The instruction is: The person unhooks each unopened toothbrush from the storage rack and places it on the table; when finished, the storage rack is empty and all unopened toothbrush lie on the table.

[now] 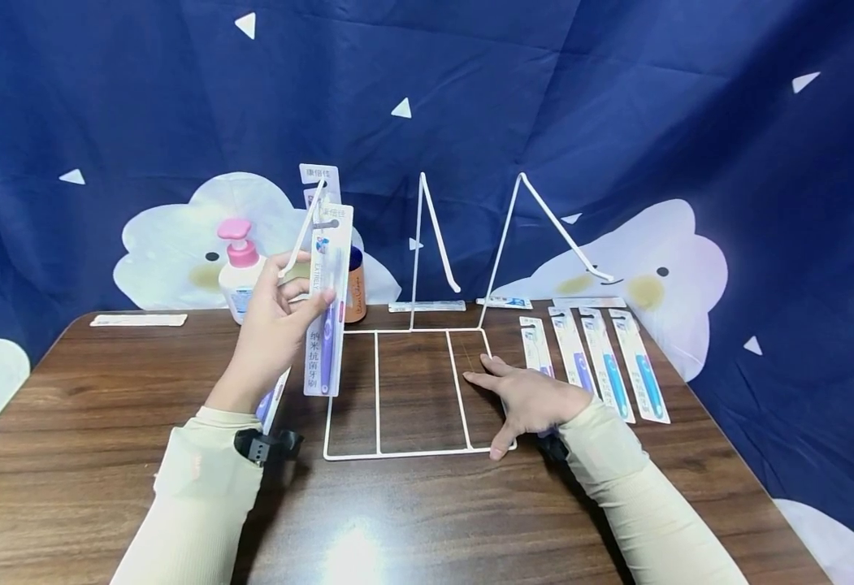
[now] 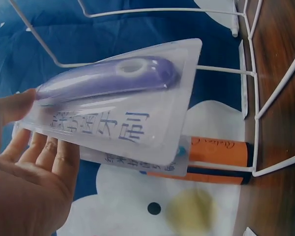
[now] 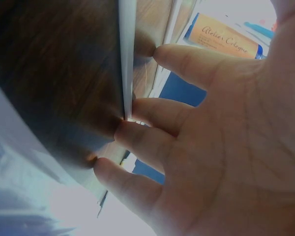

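Note:
My left hand (image 1: 280, 313) holds a packaged purple toothbrush (image 1: 328, 302) upright, thumb and fingers pinching its card near the left hook of the white wire rack (image 1: 405, 390). In the left wrist view the purple handle (image 2: 105, 81) shows inside its clear blister, my fingers (image 2: 44, 157) beneath it. Another packaged toothbrush (image 1: 320, 180) hangs behind on the same hook. My right hand (image 1: 532, 398) lies flat on the rack's base at its right edge, fingers spread. The right wrist view shows those fingertips (image 3: 137, 105) pressing on the white wire (image 3: 127, 54).
Several packaged toothbrushes (image 1: 602, 366) lie in a row on the wooden table (image 1: 105, 439) right of the rack. A pink-topped pump bottle (image 1: 240, 272) and an orange bottle (image 1: 354, 286) stand at the back. Flat packets (image 1: 137, 320) lie along the far edge before a blue cloth.

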